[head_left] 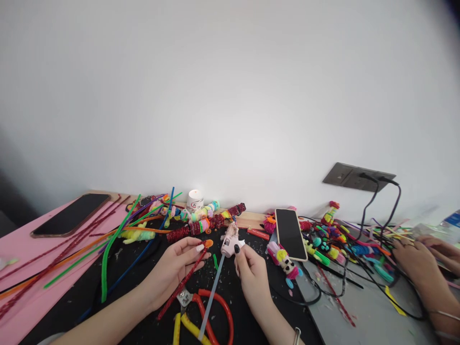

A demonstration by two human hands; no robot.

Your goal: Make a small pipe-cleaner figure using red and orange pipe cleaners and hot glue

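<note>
Between the thumb and fingers of my left hand point(181, 262) is a dark red pipe cleaner point(176, 292) with a small orange coil point(208, 243) at its upper end. My right hand point(251, 273) grips a pale pink glue gun point(230, 241), its nozzle directed away from me. A long translucent glue stick point(212, 302) sticks out of its back, toward me. Under the glue stick lie scissors point(224, 306) with red and yellow handles. Just beyond both hands rest coiled red pipe-cleaner rolls point(187, 231) with coloured bands.
Left, a dark phone point(72, 214) and loose pipe cleaners point(115, 249) lie on a pink sheet point(39, 230). A white paper cup point(195, 200) stands by the wall. Right are another phone point(290, 235), pipe-cleaner figures point(283, 261), cables point(373, 201) from a wall socket point(347, 176), and another person's hands point(413, 256).
</note>
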